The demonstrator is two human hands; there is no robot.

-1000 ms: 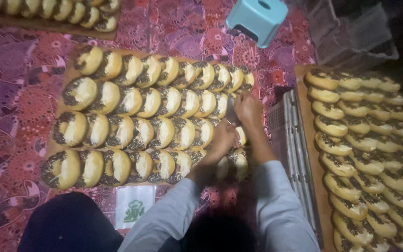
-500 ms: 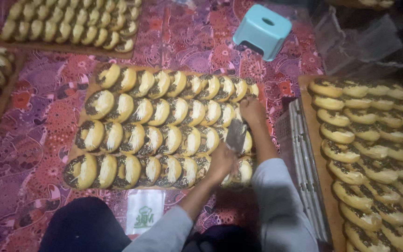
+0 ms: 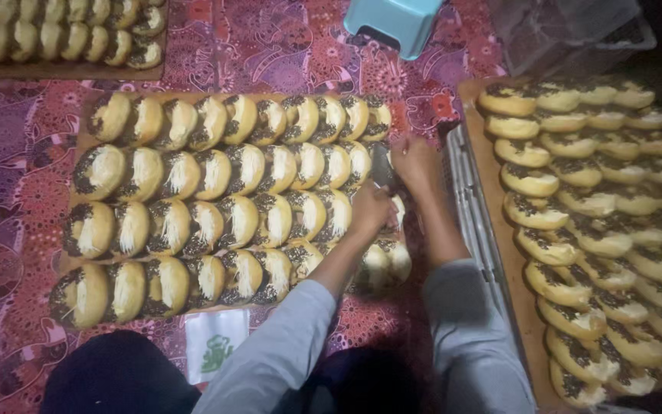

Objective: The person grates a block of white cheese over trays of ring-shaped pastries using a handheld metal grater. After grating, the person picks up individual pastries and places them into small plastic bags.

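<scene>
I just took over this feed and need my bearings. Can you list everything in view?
Folded filled pancakes: four rows, golden with dark and pale filling, on the centre board.
Centre board: one, brown, on the mat.
Pancakes at right: many, golden with dark filling, on a brown board.
Pancakes at top left: many, partly cut off.
Metal rack: one, grey, between the centre and right boards.
Stool: one, light blue, top centre.
Mat: one, red-purple patterned.
Plastic packet: one, white and green, bottom centre.
Knife blade: one, grey, at the right hand.
Left hand: on pancakes.
Right hand: at the blade.
</scene>
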